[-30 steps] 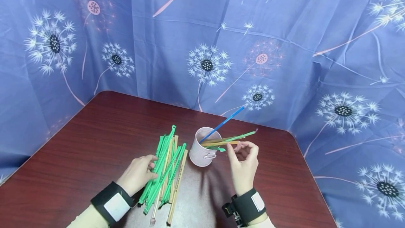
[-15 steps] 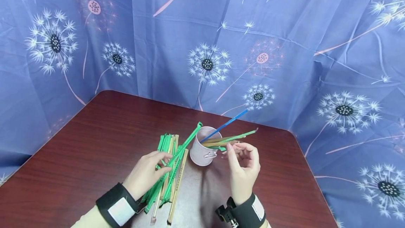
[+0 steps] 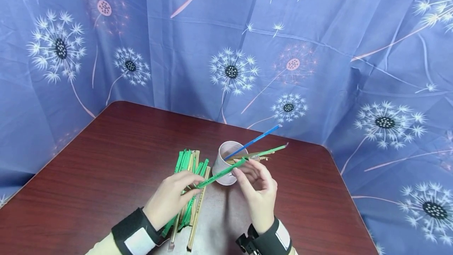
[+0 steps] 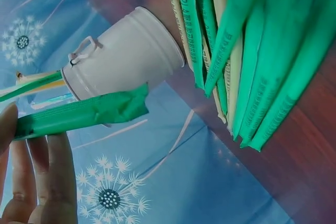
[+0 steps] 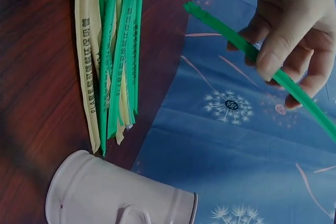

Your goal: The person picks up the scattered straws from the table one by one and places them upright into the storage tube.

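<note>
My left hand (image 3: 170,196) pinches a green paper-wrapped straw (image 3: 221,174) between thumb and fingers, near its lower end. The straw slants up to the right, where the thumb and forefinger of my right hand (image 3: 261,202) pinch its far end. In the left wrist view one end of the wrapped straw (image 4: 94,111) juts past the fingers. Behind it stands a small pale metal pail (image 3: 219,168) with a little side handle. A blue straw (image 3: 253,141) and several green and tan ones lean out of its mouth to the right.
A pile of green and tan wrapped straws (image 3: 184,160) lies left of the pail, partly under my left hand. The dark red wooden table (image 3: 134,141) reaches back to a blue dandelion-print curtain (image 3: 191,66).
My left hand has lifted the green straw from the pile and swung it right. My right hand has come left from the straws at the pail to its end. The blue straw has tipped lower.
</note>
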{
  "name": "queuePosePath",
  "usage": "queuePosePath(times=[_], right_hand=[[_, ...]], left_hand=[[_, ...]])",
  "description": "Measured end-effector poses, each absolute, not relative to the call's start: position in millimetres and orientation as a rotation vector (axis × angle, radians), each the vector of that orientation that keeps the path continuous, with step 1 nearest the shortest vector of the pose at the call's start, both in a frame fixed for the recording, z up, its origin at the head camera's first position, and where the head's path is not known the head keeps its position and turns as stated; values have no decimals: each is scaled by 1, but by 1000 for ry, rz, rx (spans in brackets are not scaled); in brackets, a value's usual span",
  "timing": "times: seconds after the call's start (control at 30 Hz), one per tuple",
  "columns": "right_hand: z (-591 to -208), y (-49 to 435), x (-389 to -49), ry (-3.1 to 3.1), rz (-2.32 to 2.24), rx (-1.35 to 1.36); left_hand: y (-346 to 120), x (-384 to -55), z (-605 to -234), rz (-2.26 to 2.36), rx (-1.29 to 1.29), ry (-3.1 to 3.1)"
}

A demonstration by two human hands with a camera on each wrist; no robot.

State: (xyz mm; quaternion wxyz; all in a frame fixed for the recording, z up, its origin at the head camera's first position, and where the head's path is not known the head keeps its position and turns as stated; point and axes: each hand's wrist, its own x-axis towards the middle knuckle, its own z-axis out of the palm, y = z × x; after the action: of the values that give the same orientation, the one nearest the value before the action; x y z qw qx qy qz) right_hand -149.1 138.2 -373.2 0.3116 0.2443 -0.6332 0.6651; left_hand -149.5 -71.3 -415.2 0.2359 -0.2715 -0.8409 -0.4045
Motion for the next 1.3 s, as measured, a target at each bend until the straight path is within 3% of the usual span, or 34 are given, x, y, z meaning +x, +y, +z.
queuePosePath(times=[1.07, 1.3], right_hand=[[-368, 132, -143, -1600, 1794, 728], [-354, 143, -141, -1503, 1772, 609]], left_hand=[[-67, -149, -417, -1135, -841, -2180], [-70, -149, -420, -1098, -803, -2272]])
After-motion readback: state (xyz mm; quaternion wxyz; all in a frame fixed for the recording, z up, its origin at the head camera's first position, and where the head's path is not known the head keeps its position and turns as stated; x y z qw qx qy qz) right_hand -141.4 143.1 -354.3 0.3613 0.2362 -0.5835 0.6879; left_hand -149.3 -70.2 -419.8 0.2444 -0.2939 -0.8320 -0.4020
